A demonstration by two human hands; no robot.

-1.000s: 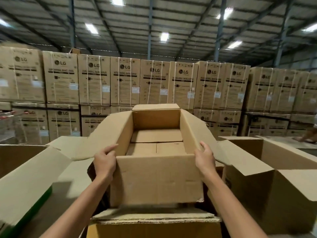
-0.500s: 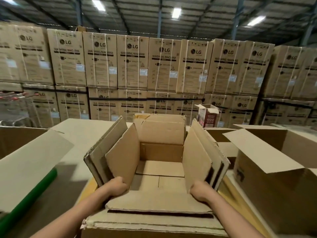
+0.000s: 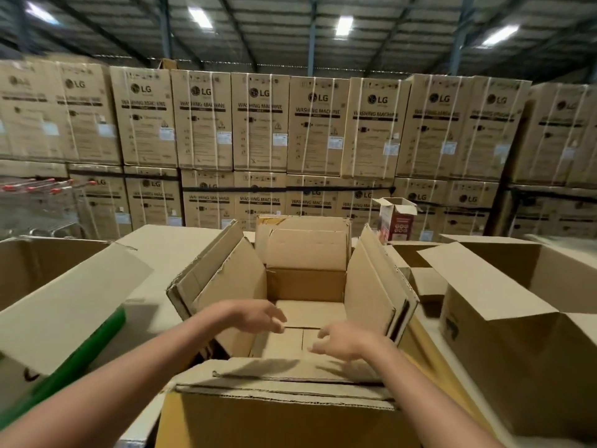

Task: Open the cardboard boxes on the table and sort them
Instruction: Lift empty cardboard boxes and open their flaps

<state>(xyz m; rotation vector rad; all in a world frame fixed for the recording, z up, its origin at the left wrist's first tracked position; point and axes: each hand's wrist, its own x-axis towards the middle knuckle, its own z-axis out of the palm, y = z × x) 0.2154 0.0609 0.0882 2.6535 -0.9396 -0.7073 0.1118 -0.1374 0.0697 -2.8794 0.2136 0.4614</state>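
left of the middle box (image 3: 307,287): large open carton (image 3: 64,305), green edge
left hand (image 3: 255,316): above the middle box's floor, fingers loose, holding nothing
middle box: open, flaps up, between both cartons
right hand (image 3: 342,342): over its near edge, fingers spread, empty
right of the middle box: second open carton (image 3: 517,334)
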